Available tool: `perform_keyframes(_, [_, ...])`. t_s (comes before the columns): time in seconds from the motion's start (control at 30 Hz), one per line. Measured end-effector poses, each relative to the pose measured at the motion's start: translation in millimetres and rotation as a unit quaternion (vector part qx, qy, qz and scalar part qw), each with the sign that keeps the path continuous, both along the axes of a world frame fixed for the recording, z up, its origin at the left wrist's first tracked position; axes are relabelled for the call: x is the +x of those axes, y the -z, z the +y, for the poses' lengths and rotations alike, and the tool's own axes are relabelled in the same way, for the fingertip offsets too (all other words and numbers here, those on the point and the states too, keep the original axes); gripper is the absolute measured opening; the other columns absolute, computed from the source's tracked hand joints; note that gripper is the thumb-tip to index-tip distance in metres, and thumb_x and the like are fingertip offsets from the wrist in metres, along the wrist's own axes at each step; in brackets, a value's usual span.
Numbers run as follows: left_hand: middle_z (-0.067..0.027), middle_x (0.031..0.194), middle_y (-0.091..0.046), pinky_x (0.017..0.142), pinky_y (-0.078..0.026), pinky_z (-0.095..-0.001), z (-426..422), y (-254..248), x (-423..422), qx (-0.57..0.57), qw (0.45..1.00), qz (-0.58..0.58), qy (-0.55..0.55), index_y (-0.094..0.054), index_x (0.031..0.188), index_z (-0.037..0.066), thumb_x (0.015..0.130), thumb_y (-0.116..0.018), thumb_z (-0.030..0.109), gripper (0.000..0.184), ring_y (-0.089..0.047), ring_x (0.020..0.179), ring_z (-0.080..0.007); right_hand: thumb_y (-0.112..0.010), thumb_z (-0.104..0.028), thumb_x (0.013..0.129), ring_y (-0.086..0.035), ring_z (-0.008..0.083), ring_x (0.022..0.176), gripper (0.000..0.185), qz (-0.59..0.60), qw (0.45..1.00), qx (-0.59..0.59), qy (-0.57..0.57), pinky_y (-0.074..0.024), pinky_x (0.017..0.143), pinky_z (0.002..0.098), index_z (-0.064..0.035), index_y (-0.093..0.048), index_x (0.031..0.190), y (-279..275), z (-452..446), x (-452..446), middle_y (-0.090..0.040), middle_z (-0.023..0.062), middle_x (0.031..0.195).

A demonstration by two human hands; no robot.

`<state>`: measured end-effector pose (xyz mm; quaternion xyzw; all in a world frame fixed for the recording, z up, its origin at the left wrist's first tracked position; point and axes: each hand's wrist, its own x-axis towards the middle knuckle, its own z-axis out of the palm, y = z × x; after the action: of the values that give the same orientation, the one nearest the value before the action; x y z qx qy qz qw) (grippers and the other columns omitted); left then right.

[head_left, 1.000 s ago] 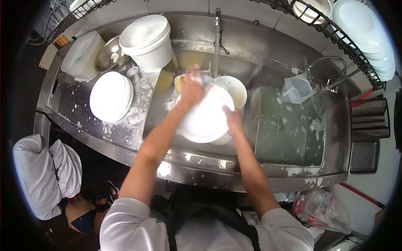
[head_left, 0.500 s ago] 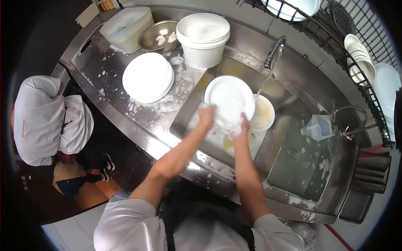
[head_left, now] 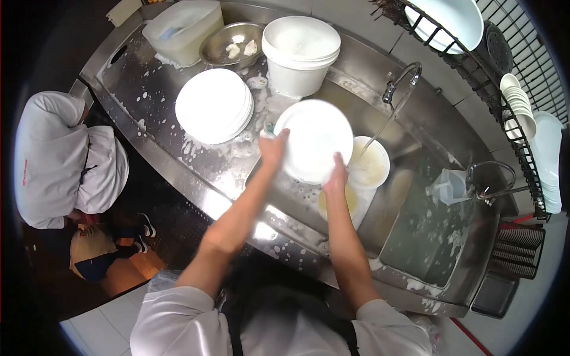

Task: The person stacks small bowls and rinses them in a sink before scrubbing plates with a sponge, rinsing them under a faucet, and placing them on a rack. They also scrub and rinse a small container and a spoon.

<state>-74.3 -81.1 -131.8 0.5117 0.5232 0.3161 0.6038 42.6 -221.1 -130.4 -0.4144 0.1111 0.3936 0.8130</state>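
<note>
A round white plate (head_left: 317,141) is tilted over the left sink basin, between my two hands. My left hand (head_left: 274,147) is closed on its left edge, thumb on the face, with a bit of something greenish, perhaps a scouring pad, showing beside the fingers. At the lower right edge, my right hand (head_left: 336,173) grips the rim, its thumb on top and the other fingers hidden beneath. Just right of the plate, water runs into a white bowl (head_left: 375,164) of cloudy yellowish liquid. Below the plate, another yellowish round thing (head_left: 346,203) is partly covered by my right hand.
A stack of white plates (head_left: 212,105) stands on the foamy counter, near a white bucket (head_left: 301,77), a metal bowl (head_left: 221,50) and a plastic tub (head_left: 184,32). A tap (head_left: 409,74) runs. Rightward are a water-filled basin (head_left: 424,237) and dish rack (head_left: 469,59). Another person (head_left: 56,160) bends at left.
The plate has moved slightly left, and my left hand has shifted left and up with it. My right hand has moved a little left and down. The head view has shifted slightly.
</note>
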Motion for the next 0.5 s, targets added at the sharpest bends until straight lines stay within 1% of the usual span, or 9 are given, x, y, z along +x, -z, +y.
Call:
perform_keyframes(0.07, [-0.0208,0.104,-0.063,0.084,-0.053,-0.0388,-42.3,-7.4,26.1,0.113,0.968,-0.163,-0.157,-0.048,0.118,-0.009,0.077,-0.064,0.001,0.045,-0.064,0.092,-0.0298,-0.057,-0.02,0.09,-0.055,0.0251,0.109,0.045,0.018,0.999,-0.022,0.032,-0.0463,0.092,0.0383,0.0031,-0.044,0.127,-1.2,16.8,-28.5,-0.056,0.0128,0.12])
perform_keyframes(0.17, [-0.0218,0.104,-0.062,0.08,-0.055,-0.0414,-2.4,-31.3,-14.7,-0.009,0.982,-0.157,0.105,-0.047,0.117,-0.011,0.077,-0.065,0.002,0.046,-0.064,0.09,-0.0313,-0.056,-0.019,0.091,-0.055,0.025,0.108,0.044,-0.013,0.997,0.069,0.012,-0.046,0.093,0.0385,0.0044,-0.045,0.126,7.7,3.6,-37.6,-0.055,0.0134,0.119])
perform_keyframes(0.2, [-0.0236,0.103,-0.062,0.074,-0.057,-0.0456,5.8,-84.7,-27.2,-0.127,0.979,-0.12,0.103,-0.049,0.113,-0.014,0.077,-0.066,0.004,0.044,-0.065,0.086,-0.033,-0.057,-0.018,0.091,-0.055,0.0253,0.108,0.044,-0.032,0.997,0.073,-0.015,-0.0463,0.092,0.0381,0.0048,-0.045,0.126,-6.8,-4.1,-23.3,-0.055,0.0132,0.119])
perform_keyframes(0.23, [-0.0259,0.102,-0.061,0.067,-0.058,-0.0481,14.1,-85.4,-28.0,-0.148,0.972,-0.159,0.088,-0.049,0.111,-0.016,0.077,-0.067,0.005,0.044,-0.065,0.08,-0.0339,-0.057,-0.018,0.09,-0.055,0.0255,0.107,0.044,-0.05,0.995,0.076,-0.047,-0.0466,0.092,0.0378,0.0051,-0.045,0.126,-20.3,-7.3,-13.0,-0.055,0.0131,0.119])
perform_keyframes(0.27, [-0.0246,0.104,-0.06,0.072,-0.057,-0.0479,5.9,-67.0,-25.1,-0.175,0.967,-0.185,0.013,-0.049,0.113,-0.015,0.077,-0.068,0.006,0.046,-0.064,0.085,-0.033,-0.059,-0.015,0.089,-0.057,0.0266,0.105,0.044,-0.048,0.998,-0.042,-0.016,-0.0481,0.09,0.0374,0.0063,-0.045,0.125,-29.1,2.5,-8.5,-0.056,0.0139,0.119])
perform_keyframes(0.33, [-0.0182,0.114,-0.058,0.089,-0.048,-0.0463,-29.3,-43.3,-2.6,-0.159,0.968,-0.158,-0.114,-0.047,0.121,-0.008,0.076,-0.068,0.007,0.052,-0.058,0.101,-0.03,-0.059,-0.014,0.089,-0.058,0.0266,0.104,0.043,-0.12,0.988,-0.074,0.07,-0.049,0.089,0.0368,0.0077,-0.046,0.124,-37.2,31.5,-23.2,-0.056,0.0146,0.117])
perform_keyframes(0.37, [-0.0145,0.122,-0.055,0.096,-0.041,-0.044,-55.0,-30.3,6.4,-0.179,0.946,-0.246,-0.11,-0.043,0.128,-0.003,0.075,-0.066,0.003,0.058,-0.054,0.109,-0.0287,-0.06,-0.013,0.089,-0.059,0.0266,0.103,0.043,-0.152,0.977,-0.095,0.113,-0.0495,0.088,0.0366,0.0084,-0.046,0.123,-39.4,38.2,-37.3,-0.056,0.0149,0.117])
perform_keyframes(0.43, [-0.0171,0.125,-0.052,0.094,-0.043,-0.0464,-40.0,-16.3,-10.8,-0.228,0.943,-0.236,-0.064,-0.037,0.134,-0.001,0.077,-0.066,0.012,0.065,-0.055,0.108,-0.033,-0.059,-0.011,0.088,-0.059,0.0265,0.102,0.043,-0.141,0.982,-0.112,0.055,-0.0494,0.088,0.0357,0.0096,-0.046,0.123,-62.5,32.1,-53.4,-0.057,0.0155,0.116])
perform_keyframes(0.5, [-0.0189,0.127,-0.051,0.096,-0.044,-0.0486,6.7,-71.0,-57.8,-0.332,0.866,-0.374,0.006,-0.038,0.135,0.002,0.08,-0.063,0.029,0.067,-0.055,0.11,-0.0365,-0.06,-0.01,0.087,-0.059,0.0266,0.101,0.044,-0.114,0.99,-0.078,-0.039,-0.0493,0.087,0.0354,0.0099,-0.046,0.124,-72.2,8.8,-52.2,-0.057,0.0159,0.117])
